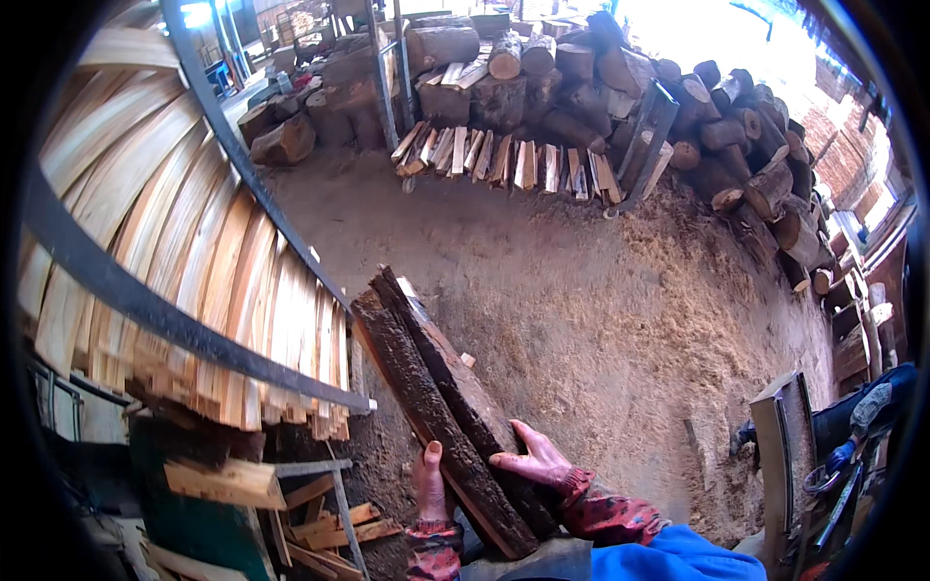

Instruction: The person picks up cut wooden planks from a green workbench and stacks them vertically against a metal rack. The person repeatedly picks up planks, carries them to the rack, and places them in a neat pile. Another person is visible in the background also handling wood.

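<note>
Two long split wood slabs with rough dark bark lie side by side in my hands, slanting away from my body toward the upper left. On their left edge, my left hand is closed with its thumb up along the side. My right hand grips the right edge, thumb laid over the bark and the other fingers hidden underneath. A paler split piece peeks out behind their far end. The near ends reach close to my front, by a grey apron.
At left, a dark metal frame holds stacked pale boards. Offcuts lie below it. Split pieces line a low rack at the back; a log pile rises at right. Sawdust covers the ground. A metal beam stands right.
</note>
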